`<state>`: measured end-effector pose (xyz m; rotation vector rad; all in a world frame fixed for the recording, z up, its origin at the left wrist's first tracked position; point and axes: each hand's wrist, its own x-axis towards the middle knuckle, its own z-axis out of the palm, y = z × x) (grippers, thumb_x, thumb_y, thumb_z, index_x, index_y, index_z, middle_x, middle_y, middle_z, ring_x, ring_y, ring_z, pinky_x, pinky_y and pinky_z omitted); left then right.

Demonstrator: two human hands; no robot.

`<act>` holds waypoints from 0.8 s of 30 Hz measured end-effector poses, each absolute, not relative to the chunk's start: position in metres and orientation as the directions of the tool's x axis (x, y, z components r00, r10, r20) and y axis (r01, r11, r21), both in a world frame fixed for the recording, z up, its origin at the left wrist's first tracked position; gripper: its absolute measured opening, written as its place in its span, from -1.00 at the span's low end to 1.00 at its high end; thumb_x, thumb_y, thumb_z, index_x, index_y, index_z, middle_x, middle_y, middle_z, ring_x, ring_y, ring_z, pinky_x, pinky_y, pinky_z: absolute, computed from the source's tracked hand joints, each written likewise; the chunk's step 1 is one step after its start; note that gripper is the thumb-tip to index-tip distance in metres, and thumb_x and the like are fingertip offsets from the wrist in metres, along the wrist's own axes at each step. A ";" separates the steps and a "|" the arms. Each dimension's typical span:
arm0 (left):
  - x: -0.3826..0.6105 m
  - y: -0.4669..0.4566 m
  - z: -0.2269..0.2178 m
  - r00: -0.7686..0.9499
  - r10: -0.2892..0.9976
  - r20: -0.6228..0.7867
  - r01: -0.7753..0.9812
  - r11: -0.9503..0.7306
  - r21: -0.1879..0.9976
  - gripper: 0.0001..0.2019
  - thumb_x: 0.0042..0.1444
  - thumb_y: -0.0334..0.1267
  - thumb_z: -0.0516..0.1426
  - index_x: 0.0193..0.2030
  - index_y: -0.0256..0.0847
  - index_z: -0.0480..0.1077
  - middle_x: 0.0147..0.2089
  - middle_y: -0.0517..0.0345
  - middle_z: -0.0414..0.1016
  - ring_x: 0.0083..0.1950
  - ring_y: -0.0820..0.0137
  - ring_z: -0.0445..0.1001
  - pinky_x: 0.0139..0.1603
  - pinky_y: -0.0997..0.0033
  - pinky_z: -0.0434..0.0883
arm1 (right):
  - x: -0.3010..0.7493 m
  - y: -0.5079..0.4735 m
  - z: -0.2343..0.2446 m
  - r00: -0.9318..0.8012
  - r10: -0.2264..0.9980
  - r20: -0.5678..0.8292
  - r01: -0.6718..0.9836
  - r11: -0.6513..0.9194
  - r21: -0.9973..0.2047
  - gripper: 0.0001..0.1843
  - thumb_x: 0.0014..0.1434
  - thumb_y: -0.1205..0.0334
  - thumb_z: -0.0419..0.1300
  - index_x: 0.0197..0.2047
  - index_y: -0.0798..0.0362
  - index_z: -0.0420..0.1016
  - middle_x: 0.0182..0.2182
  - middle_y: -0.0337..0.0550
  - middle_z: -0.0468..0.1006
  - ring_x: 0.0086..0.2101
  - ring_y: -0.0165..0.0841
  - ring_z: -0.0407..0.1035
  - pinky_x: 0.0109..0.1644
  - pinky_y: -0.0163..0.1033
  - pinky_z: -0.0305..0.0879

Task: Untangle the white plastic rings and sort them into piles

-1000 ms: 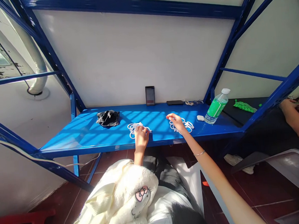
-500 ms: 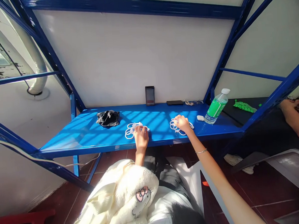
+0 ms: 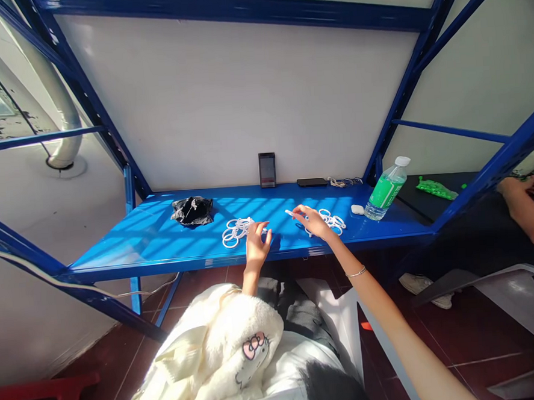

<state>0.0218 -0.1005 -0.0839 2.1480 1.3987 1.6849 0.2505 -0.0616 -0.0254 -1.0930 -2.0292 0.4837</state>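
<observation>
Since half a second before, both hands had lifted off their piles. From the head view, the right hand [image 3: 312, 220] pinched one white ring [image 3: 290, 212] in its fingers, carrying it leftward off the right heap of rings [image 3: 331, 221]. The left hand [image 3: 257, 244] hovered released, fingers spread, beside the left heap of rings [image 3: 233, 232] on the blue shelf [image 3: 152, 243]. Both forearms reached forward, wrists slightly raised.

The right hand [image 3: 312, 221] hides part of the white rings [image 3: 331, 221] (count unclear).
</observation>
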 end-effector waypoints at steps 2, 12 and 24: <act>0.025 -0.101 -0.083 -0.004 0.703 0.711 0.508 -0.611 0.607 -0.73 0.30 -0.17 0.09 0.07 -0.17 0.44 -0.01 -0.07 0.52 0.03 0.18 0.50 0.03 0.14 0.46 | 0.234 -0.070 -0.028 -0.440 0.806 0.396 0.486 0.584 -0.650 -0.76 0.33 0.00 0.14 -0.22 -0.06 0.52 -0.28 -0.13 0.57 -0.21 -0.18 0.42 -0.11 -0.12 0.30; 0.036 -0.103 -0.080 0.069 0.887 0.456 0.219 -0.459 0.861 -0.60 0.17 0.14 0.16 -0.32 -0.19 0.54 -0.42 0.09 0.57 -0.40 0.31 0.50 -0.35 0.31 0.41 | 0.207 -0.083 -0.037 -0.471 0.817 0.332 0.177 0.457 -0.872 -0.75 0.25 0.04 0.22 -0.13 0.02 0.52 -0.30 -0.16 0.57 -0.22 -0.25 0.45 -0.11 -0.16 0.33; 0.040 -0.101 -0.078 0.036 0.948 0.316 -0.078 -0.312 0.947 -0.53 -0.01 0.22 0.25 -0.31 -0.22 0.51 -0.37 0.10 0.58 -0.35 0.34 0.51 -0.35 0.35 0.43 | 0.206 -0.073 -0.052 -0.461 0.869 0.180 -0.171 0.111 -0.979 -0.54 0.01 -0.17 0.41 -0.31 0.09 0.56 -0.45 -0.25 0.45 -0.34 -0.37 0.36 -0.09 -0.19 0.30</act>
